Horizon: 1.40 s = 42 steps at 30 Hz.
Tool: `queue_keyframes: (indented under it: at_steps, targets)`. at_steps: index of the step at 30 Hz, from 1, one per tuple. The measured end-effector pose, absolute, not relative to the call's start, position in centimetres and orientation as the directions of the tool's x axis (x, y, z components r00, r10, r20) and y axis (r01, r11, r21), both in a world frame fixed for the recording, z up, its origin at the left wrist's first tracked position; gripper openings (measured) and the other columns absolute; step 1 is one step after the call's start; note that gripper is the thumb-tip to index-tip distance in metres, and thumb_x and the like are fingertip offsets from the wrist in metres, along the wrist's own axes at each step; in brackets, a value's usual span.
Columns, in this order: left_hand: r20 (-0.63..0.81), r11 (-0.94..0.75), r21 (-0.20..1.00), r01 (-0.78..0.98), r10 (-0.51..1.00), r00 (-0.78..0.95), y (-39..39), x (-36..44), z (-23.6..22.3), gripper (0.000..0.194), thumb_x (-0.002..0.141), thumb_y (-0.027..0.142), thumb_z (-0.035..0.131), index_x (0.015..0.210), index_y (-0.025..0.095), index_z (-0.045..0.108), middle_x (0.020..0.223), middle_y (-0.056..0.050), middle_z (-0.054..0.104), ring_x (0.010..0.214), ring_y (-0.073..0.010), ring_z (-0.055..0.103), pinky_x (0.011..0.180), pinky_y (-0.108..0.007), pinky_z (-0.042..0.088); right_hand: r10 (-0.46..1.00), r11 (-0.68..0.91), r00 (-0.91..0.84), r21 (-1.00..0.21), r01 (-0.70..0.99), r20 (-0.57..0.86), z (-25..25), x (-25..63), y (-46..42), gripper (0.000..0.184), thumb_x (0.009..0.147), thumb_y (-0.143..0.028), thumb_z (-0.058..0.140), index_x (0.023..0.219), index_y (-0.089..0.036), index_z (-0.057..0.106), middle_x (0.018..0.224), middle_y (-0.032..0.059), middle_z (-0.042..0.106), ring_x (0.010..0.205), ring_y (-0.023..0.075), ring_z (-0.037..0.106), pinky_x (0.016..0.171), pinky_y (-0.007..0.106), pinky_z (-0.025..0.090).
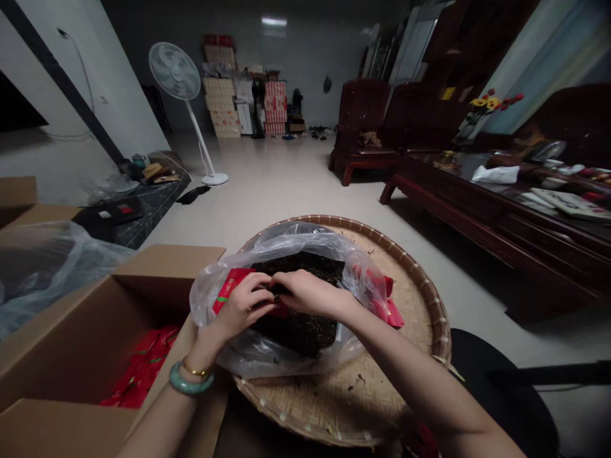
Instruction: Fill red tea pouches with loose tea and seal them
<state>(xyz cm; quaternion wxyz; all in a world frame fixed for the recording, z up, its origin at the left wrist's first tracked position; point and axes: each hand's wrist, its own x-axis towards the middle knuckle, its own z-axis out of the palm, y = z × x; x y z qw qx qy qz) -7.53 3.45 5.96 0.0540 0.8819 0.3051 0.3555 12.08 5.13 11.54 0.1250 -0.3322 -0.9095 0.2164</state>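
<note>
A round woven bamboo tray (420,280) lies in front of me, with a clear plastic bag (286,245) of dark loose tea leaves (305,331) on it. My left hand (243,305) is closed around a small red packet (229,286) over the bag's opening. My right hand (308,292) meets it at the packet's mouth, fingers pinched together there. More red packets (389,305) lie at the bag's right side. A green bangle and a thin gold one sit on my left wrist.
An open cardboard box (95,318) at my left holds several red packets (143,366). Another plastic bag (42,261) lies further left. A dark wooden table (501,216) with clutter runs along the right, chairs behind it. A standing fan (176,73) and stacked cartons (224,95) are far back.
</note>
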Motion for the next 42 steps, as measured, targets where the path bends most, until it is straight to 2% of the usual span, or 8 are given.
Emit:
queue_keyframes:
  at_steps: [5, 8, 15, 22, 27, 34, 37, 42]
  targets:
    - [0.615, -0.809, 0.328, 0.488, 0.575, 0.539, 3.6, -7.5, 5.7, 0.003, 0.081, 0.017, 0.062, 0.083, 0.019, 0.064, 0.107, -0.009, 0.057, 0.104, -0.0219, 0.051, 0.084, -0.039, 0.050, 0.728, 0.625, -0.685, -0.421, 0.657, 0.011, 11.7, 12.0, 5.2, 0.029, 0.078, -0.014, 0.056, 0.107, -0.009, 0.056, 0.089, 0.0132, 0.070, 0.079, 0.0243, 0.067, 0.058, 0.024, 0.039]
    - [0.607, -0.803, 0.317, 0.505, 0.581, 0.543, 3.7, -7.6, 5.5, 0.004, 0.081, 0.018, 0.062, 0.083, 0.020, 0.065, 0.105, -0.008, 0.057, 0.103, -0.0217, 0.051, 0.086, -0.040, 0.049, 0.694, 0.644, -0.720, -0.442, 0.625, -0.009, 11.8, 12.0, 5.6, 0.021, 0.079, -0.014, 0.055, 0.098, -0.014, 0.064, 0.090, 0.0096, 0.071, 0.082, 0.0217, 0.067, 0.063, 0.023, 0.040]
    - [0.638, -0.801, 0.282, 0.528, 0.567, 0.521, 3.8, -7.7, 5.4, 0.003, 0.080, 0.020, 0.065, 0.082, 0.021, 0.067, 0.103, -0.007, 0.056, 0.100, -0.0214, 0.051, 0.084, -0.039, 0.048, 0.578, 0.732, -0.815, -0.414, 0.541, -0.044, 12.6, 12.4, 6.3, 0.022, 0.079, -0.011, 0.052, 0.092, -0.014, 0.069, 0.093, 0.0085, 0.072, 0.083, 0.0188, 0.066, 0.066, 0.022, 0.040]
    - [0.669, -0.839, 0.212, 0.501, 0.498, 0.551, 3.7, -6.8, 5.6, 0.004, 0.080, 0.018, 0.065, 0.081, 0.022, 0.066, 0.104, -0.006, 0.054, 0.097, -0.0207, 0.051, 0.080, -0.038, 0.048, 0.769, 0.511, -0.625, -0.458, 0.728, -0.135, 12.7, 11.6, 6.5, 0.023, 0.069, -0.017, 0.064, 0.091, -0.015, 0.068, 0.083, 0.0067, 0.071, 0.073, 0.0179, 0.064, 0.053, 0.020, 0.037]
    - [0.660, -0.819, 0.232, 0.525, 0.530, 0.533, 4.0, -7.4, 5.1, 0.006, 0.080, 0.020, 0.064, 0.083, 0.023, 0.068, 0.105, -0.006, 0.054, 0.100, -0.0211, 0.051, 0.083, -0.039, 0.048, 0.771, 0.489, -0.629, -0.545, 0.681, -0.095, 12.0, 12.1, 6.8, 0.040, 0.064, -0.027, 0.070, 0.101, -0.013, 0.061, 0.086, 0.0070, 0.068, 0.070, 0.0167, 0.062, 0.050, 0.019, 0.038]
    - [0.655, -0.806, 0.249, 0.537, 0.549, 0.520, 3.7, -7.3, 5.4, 0.004, 0.080, 0.021, 0.065, 0.082, 0.023, 0.068, 0.104, -0.006, 0.054, 0.098, -0.0204, 0.051, 0.081, -0.038, 0.048, 0.648, 0.505, -0.726, -0.582, 0.637, -0.233, 12.7, 12.8, 6.7, 0.024, 0.078, -0.012, 0.053, 0.098, -0.015, 0.065, 0.064, 0.0001, 0.067, 0.052, 0.0106, 0.060, 0.049, 0.017, 0.037]
    - [0.653, -0.816, 0.239, 0.527, 0.536, 0.534, 3.5, -7.0, 5.7, 0.003, 0.080, 0.021, 0.065, 0.081, 0.022, 0.067, 0.104, -0.006, 0.054, 0.098, -0.0205, 0.051, 0.082, -0.038, 0.048, 0.693, 0.509, -0.684, -0.519, 0.687, -0.227, 13.0, 12.4, 6.6, 0.019, 0.083, -0.023, 0.053, 0.093, -0.015, 0.066, 0.061, 0.0021, 0.067, 0.053, 0.0135, 0.062, 0.049, 0.019, 0.037]
    - [0.663, -0.819, 0.237, 0.523, 0.530, 0.529, 3.6, -7.0, 5.7, 0.003, 0.079, 0.021, 0.065, 0.081, 0.022, 0.068, 0.104, -0.006, 0.055, 0.099, -0.0208, 0.052, 0.082, -0.038, 0.048, 0.823, 0.504, -0.560, -0.334, 0.797, -0.095, 12.6, 11.9, 6.2, 0.031, 0.075, -0.035, 0.066, 0.098, -0.016, 0.064, 0.084, 0.0087, 0.071, 0.076, 0.0223, 0.067, 0.053, 0.022, 0.038]
